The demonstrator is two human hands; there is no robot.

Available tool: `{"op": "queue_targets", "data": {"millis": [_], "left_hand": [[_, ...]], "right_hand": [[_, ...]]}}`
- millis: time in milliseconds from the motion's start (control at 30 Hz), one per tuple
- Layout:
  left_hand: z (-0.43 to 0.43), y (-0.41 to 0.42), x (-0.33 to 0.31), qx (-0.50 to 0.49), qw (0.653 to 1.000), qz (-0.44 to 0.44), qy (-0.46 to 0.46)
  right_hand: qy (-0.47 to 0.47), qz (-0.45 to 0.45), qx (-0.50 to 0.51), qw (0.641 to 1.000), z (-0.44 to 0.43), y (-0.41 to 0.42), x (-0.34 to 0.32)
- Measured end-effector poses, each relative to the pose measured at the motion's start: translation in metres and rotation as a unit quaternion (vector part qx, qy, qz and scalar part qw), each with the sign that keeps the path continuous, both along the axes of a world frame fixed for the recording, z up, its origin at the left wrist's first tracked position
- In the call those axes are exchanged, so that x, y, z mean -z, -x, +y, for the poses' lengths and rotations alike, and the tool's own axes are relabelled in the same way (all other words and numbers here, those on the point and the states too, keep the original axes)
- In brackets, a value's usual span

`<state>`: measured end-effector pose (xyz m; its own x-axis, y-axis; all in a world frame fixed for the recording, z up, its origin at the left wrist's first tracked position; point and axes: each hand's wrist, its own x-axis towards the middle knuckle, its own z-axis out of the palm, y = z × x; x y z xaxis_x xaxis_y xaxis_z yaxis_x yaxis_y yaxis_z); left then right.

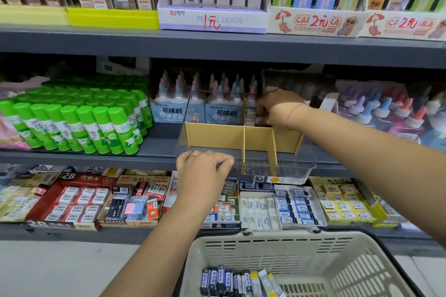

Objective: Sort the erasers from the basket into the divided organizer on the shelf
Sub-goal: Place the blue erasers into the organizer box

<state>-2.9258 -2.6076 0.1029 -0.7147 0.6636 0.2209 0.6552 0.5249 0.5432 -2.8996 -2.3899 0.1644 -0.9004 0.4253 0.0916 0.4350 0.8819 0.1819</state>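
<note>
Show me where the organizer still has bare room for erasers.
Bare: the three front bays of the organizer, left, between and right of the dividers. Crowded: the back right bay, with stacked erasers and the right hand.

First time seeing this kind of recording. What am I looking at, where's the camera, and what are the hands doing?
No robot here: a person works bare-handed, and the single picture comes from a camera on their head, looking down at shop shelves. The left hand holds the front rim of the clear organizer with cardboard dividers. The right hand reaches into a rear compartment; its grip is hidden, so whether it holds anything is unclear. Below, the basket contains wrapped erasers. Green glue sticks stand left of the organizer.
</note>
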Motion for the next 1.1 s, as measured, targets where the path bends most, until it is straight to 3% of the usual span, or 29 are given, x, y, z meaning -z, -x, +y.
{"op": "queue_targets", "data": {"millis": [133,367,533,633,700,767,833,900,933,1033,1100], "left_hand": [[0.000,0.000,0.001,0.001,1.000,-0.001,-0.004],[-0.001,0.002,0.007,0.003,1.000,0.021,-0.014],[-0.015,-0.005,0.010,-0.008,0.985,0.102,-0.142],[-0.032,-0.011,0.022,0.014,0.980,0.125,-0.155],[-0.047,-0.016,0.039,0.031,0.988,0.106,-0.111],[-0.062,-0.021,0.065,0.032,0.997,0.062,-0.032],[-0.077,-0.026,0.093,0.012,0.997,-0.001,0.075],[-0.093,-0.032,0.120,-0.002,0.984,-0.060,0.168],[-0.100,-0.036,0.132,-0.002,0.977,-0.086,0.193],[-0.117,-0.049,0.160,0.023,0.969,-0.173,0.175],[-0.119,-0.057,0.169,0.008,0.973,-0.178,0.146]], "right_hand": [[-0.021,0.007,-0.014,1.000,-0.002,-0.002,0.004],[0.038,0.004,-0.027,0.999,0.005,-0.002,-0.001],[0.059,0.022,-0.035,0.997,0.008,-0.012,0.001],[0.108,0.214,-0.045,0.970,-0.014,-0.043,0.009],[0.144,0.378,-0.090,0.910,-0.048,-0.078,0.027],[0.207,0.435,-0.122,0.868,-0.089,-0.115,0.064],[0.300,0.356,-0.104,0.879,-0.119,-0.145,0.125],[0.405,0.237,0.004,0.883,-0.129,-0.167,0.201],[0.466,0.180,0.080,0.863,-0.130,-0.177,0.237],[0.606,0.017,0.269,0.748,-0.137,-0.204,0.311],[0.622,-0.040,0.310,0.718,-0.152,-0.209,0.336]]}}
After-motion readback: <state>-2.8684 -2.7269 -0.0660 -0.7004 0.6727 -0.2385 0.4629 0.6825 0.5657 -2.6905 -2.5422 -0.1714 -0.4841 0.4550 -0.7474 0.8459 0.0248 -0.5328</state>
